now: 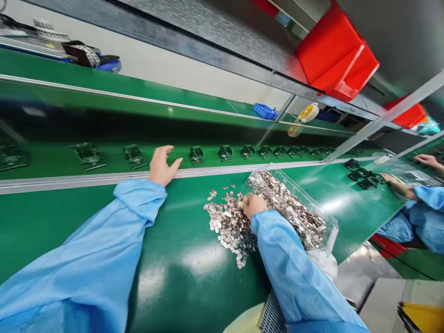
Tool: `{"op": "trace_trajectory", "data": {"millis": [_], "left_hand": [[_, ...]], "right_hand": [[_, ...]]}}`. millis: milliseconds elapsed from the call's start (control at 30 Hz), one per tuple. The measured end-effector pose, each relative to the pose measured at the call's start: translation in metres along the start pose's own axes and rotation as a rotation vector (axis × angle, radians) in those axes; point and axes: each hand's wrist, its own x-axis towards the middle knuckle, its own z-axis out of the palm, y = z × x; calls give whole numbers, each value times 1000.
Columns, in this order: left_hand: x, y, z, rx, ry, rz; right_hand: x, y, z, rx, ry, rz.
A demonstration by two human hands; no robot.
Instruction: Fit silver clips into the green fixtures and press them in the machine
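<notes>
Fingers of the right hand (252, 205) were curled down into a heap of small metal pieces (231, 226) on the green table (180, 273), pinching at one or two, though what they had hold of was too small to tell. More pieces filled a clear plastic tray (294, 203) just beside that hand. The left hand (162, 165) lay open and empty, fingers spread, at the metal rail (86, 179) edging the belt (52, 166), near a row of small dark parts (196, 155); a co-worker's hand (393, 181) rested by other dark parts far right.
</notes>
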Motion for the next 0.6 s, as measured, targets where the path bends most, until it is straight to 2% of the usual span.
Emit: {"op": "trace_trajectory", "data": {"millis": [67,133,167,233,333,367,433,533,600], "left_hand": [[-7,-18,-37,101,157,57],[-9,-38,-69,205,234,54],[-8,-48,-80,241,209,12],[-4,-62,-94,291,86,-110],[9,-69,-96,352,-91,-244],[13,-68,-94,381,-132,-275],[20,-61,-93,439,-197,-322],[21,-44,-95,472,-187,-284],[14,-30,-89,413,-88,-278]], "right_hand": [[2,-2,3,-21,4,-6],[1,-2,2,-21,10,-27],[0,-1,0,-15,12,-41],[-7,5,-6,9,20,-76],[-33,22,-17,85,46,-128],[-47,30,-20,162,51,-147],[-83,48,-24,464,49,-199],[-146,66,-24,862,85,-210],[-179,71,-18,994,143,-179]]}}
